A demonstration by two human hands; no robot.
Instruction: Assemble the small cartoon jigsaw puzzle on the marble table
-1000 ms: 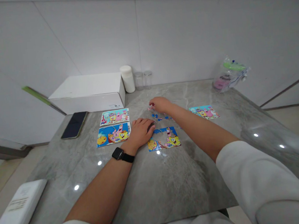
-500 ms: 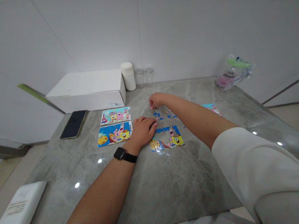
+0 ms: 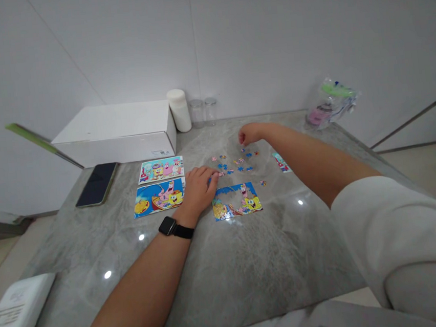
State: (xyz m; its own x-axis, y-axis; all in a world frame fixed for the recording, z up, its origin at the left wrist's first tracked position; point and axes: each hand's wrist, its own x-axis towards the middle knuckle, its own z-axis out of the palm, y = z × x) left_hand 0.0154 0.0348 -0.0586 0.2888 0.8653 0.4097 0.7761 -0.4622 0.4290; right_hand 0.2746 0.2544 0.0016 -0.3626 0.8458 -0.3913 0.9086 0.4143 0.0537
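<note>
My left hand [image 3: 200,187] lies flat on the table with its fingers stretched out, beside a partly assembled jigsaw puzzle [image 3: 252,204] that has a gap in its middle. Loose puzzle pieces [image 3: 239,161] are scattered beyond the puzzle; some are near my left fingertips. Over the far edge of these pieces hovers my right hand [image 3: 250,133], its fingers curled together and pointing down. Whatever may be between those fingertips is hidden. Left of my left hand are two cartoon picture cards, a blue one [image 3: 158,197] and behind it a turquoise one [image 3: 160,169].
A phone [image 3: 97,184] and a white box [image 3: 113,135] are on the left. Along the wall stand a white bottle [image 3: 179,110] and two glass jars [image 3: 204,114]. A plastic bag [image 3: 330,104] sits at the back right. Another puzzle section [image 3: 281,162] is partly behind my right forearm.
My right hand has moved right and away from the near-left pieces, uncovering more of them. My left hand stays flat by the puzzle. The view has shifted slightly to the right.
</note>
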